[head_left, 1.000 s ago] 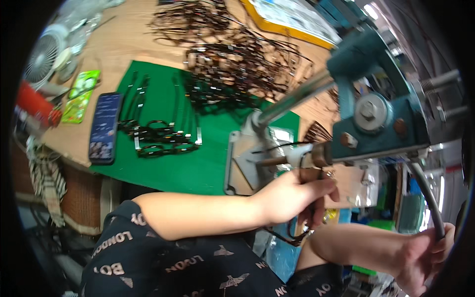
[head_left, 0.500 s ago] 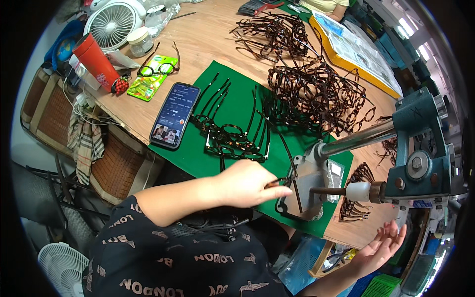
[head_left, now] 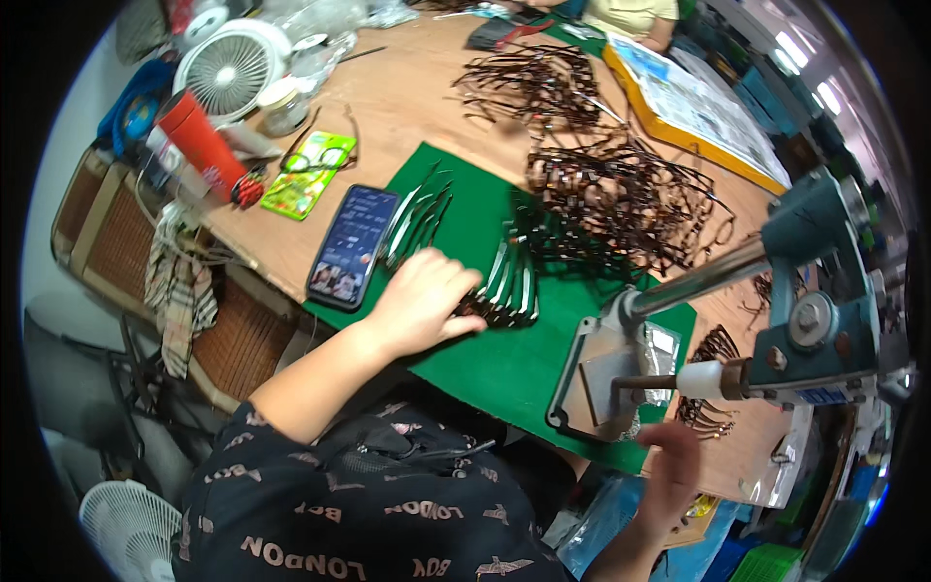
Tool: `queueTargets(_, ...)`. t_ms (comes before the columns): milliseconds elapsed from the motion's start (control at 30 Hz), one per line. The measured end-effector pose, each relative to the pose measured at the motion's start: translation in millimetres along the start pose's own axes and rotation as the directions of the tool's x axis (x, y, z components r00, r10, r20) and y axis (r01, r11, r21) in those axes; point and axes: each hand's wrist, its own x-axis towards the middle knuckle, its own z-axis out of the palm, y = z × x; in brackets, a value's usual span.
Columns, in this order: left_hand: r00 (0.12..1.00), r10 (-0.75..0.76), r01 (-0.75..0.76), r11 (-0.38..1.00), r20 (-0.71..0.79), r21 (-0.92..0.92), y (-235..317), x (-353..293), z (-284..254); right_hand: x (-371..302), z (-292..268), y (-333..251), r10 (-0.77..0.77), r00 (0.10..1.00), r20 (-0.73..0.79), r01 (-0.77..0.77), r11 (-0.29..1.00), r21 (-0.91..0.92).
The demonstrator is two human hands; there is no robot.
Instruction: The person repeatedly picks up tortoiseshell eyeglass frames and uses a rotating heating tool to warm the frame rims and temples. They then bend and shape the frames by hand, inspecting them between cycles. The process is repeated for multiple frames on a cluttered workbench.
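My left hand [head_left: 427, 303] reaches over a row of dark eyeglass frames [head_left: 509, 291] lying on the green mat [head_left: 509, 364]. Its fingers are curled round the front of the frames at the row's left part, thumb pointing right; the hand hides much of what it grips. My right hand [head_left: 671, 475] hovers off the mat's near right corner, smeared by motion, and its fingers are not clear. Left of it and farther off stands a green bench press [head_left: 819, 291], its white-collared spindle [head_left: 700, 380] over a flat metal base [head_left: 611, 388].
A large tangled heap of tortoiseshell frames [head_left: 621, 199] lies beyond the mat. More frames [head_left: 706, 415] sit behind the spindle. A phone [head_left: 351, 247], red flask [head_left: 201, 144], jar [head_left: 282, 107] and fan [head_left: 233, 73] are at left. Someone in yellow [head_left: 635, 15] sits opposite.
My left hand has moved left from the press base to the row of frames, and the frame at the base is gone from there. My right hand has come left and nearer.
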Motion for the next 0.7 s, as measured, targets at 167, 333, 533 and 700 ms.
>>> queueTargets(167, 0.870, 0.236, -0.112, 0.949, 0.432, -0.294, 67.7, -5.7, -56.2, 37.8, 64.9, -20.7, -0.233, 0.688, 0.687, 0.387, 0.919, -0.076)
queueTargets(333, 0.824, 0.488, -0.156, 0.684, 0.289, -0.712, 88.1, 29.3, -76.9, 12.8, 50.3, -5.9, -0.018, 0.541, 0.841, -0.101, 0.991, 0.086)
queueTargets(533, 0.991, -0.116, 0.135, 0.818, 0.071, -0.559, 46.2, 63.3, -25.3, -42.6, -144.8, 15.3, -0.247, 0.783, 0.571, -0.041, 0.895, 0.443)
queueTargets(700, 0.999, -0.031, 0.039, 0.917, 0.026, -0.397, 54.8, 65.4, 4.4, -1.2, -114.5, 27.6, 0.066, 0.857, -0.511, -0.232, 0.935, -0.267)
